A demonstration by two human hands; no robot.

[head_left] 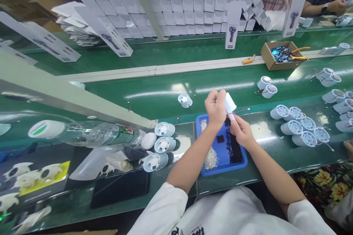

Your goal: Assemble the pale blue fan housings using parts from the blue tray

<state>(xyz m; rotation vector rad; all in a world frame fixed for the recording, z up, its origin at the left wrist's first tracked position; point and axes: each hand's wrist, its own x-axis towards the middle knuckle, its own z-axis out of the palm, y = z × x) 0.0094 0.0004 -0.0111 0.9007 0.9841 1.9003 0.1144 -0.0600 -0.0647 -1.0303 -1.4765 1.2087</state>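
Observation:
My left hand (216, 108) is closed round the side of a pale blue fan housing (230, 102), lifted above the back of a blue tray (204, 172). From below and to the right, my right hand (241, 129) pinches a small white piece (231, 117) at the housing's lower end. A thin red wire with a white connector (248, 109) sticks out to the right. Inside the tray lie clear small parts (211, 158), black small parts (235, 150) and a black square (220, 138).
Housings (163, 144) stand left of the tray, beside a plastic bottle (110, 134). More housings (292, 127) stand at the right. One housing (185, 100) is on the green belt. Beyond are a cardboard box (281, 64) and stacked white boxes (176, 3). People are at the right.

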